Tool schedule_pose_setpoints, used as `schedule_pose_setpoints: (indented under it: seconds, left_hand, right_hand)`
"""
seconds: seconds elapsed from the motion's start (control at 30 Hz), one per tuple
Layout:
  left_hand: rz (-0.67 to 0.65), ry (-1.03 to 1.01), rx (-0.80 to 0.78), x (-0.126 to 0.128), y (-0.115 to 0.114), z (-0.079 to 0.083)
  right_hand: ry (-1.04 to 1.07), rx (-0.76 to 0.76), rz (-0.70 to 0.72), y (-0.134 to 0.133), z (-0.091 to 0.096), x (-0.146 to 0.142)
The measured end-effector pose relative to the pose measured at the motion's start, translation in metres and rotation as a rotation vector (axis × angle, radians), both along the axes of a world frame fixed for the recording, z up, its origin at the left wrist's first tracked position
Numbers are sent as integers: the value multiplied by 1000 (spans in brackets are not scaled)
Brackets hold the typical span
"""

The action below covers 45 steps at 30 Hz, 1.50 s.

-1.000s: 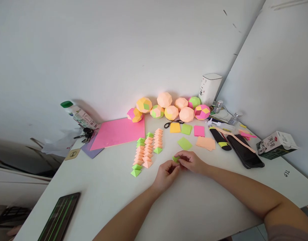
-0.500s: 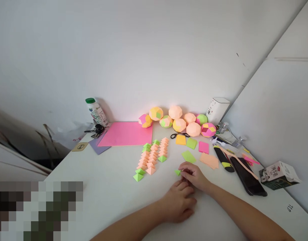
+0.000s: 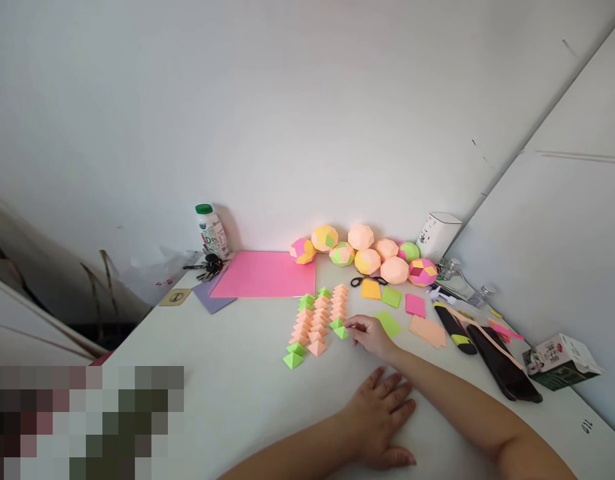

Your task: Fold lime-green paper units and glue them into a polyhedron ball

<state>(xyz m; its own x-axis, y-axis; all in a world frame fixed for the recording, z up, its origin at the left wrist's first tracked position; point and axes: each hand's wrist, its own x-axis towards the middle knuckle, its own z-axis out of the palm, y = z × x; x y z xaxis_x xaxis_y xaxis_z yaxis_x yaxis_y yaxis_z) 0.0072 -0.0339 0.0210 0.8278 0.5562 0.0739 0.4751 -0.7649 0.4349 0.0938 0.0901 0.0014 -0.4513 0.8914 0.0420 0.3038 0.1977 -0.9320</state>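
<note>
My right hand [image 3: 370,335] pinches a small green folded paper piece [image 3: 342,332] and holds it against the near end of the rows of folded peach and green pieces [image 3: 317,319] on the white table [image 3: 247,380]. Palm down on the table near me lies my left hand [image 3: 382,417], fingers spread and holding nothing. Loose paper squares lie just beyond my right hand: green [image 3: 388,324], peach [image 3: 427,331], pink [image 3: 415,305] and yellow [image 3: 370,289].
Several paper balls [image 3: 367,257] line the wall, with scissors [image 3: 360,281] before them. A pink sheet [image 3: 265,275], keys [image 3: 207,267] and a bottle [image 3: 211,231] lie at the left. At the right are a phone [image 3: 502,363], a carton [image 3: 560,362] and a white box [image 3: 437,237].
My right hand carried the green piece leftward to the rows of folded pieces. My left hand let go, drew back toward me and flattened on the table. The view tilted.
</note>
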Motion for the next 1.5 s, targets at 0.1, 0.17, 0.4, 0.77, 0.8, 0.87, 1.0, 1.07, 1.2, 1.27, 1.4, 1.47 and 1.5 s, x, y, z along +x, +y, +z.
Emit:
schedule_pose_setpoints:
  seconds: [0.1,0.17,0.4,0.77,0.8,0.87,1.0,1.07,1.2,1.27,1.4,1.47,1.5]
  left_hand:
    - [-15,-20,-7,-1,2,-1]
    - [-19,-29,-1,-1,3,-3]
    - [-17,-38,43,-1,5,-5]
    - [-16,-91,61,-1,6,-12]
    - [-15,-92,50,-1,6,-11]
    - [-13,-94,28,-1,6,-11]
    - [-12,-116,-2,-1,6,-10]
    - [-13,-134,-4,-1,6,-10]
    - [-14,-136,-25,-3,6,-11]
    - [-18,-139,-44,-3,6,-11]
    - [-20,-152,-88,-5,5,-7]
    - [-27,-163,-115,-6,5,-4]
    - [-24,-174,-128,-6,6,-3]
  right_hand:
    - [-7,24,-12,4,-5,-8]
    - [-15,41,-12,4,-5,-10]
    - [-23,64,-65,0,-4,-13]
    - [107,121,3,-2,-6,-12]
    - [107,140,16,-2,-5,-13]
    - [88,182,35,-3,-4,-14]
    - [62,254,39,-5,-1,-13]
    - [40,285,35,-5,2,-8]
    - [-77,429,-15,-2,9,18]
    - [-166,518,-39,-1,10,38]
    - [-406,684,-140,-4,2,71]
    - [-482,714,-159,-5,-5,78]
    - [-499,723,-165,-5,-8,79]
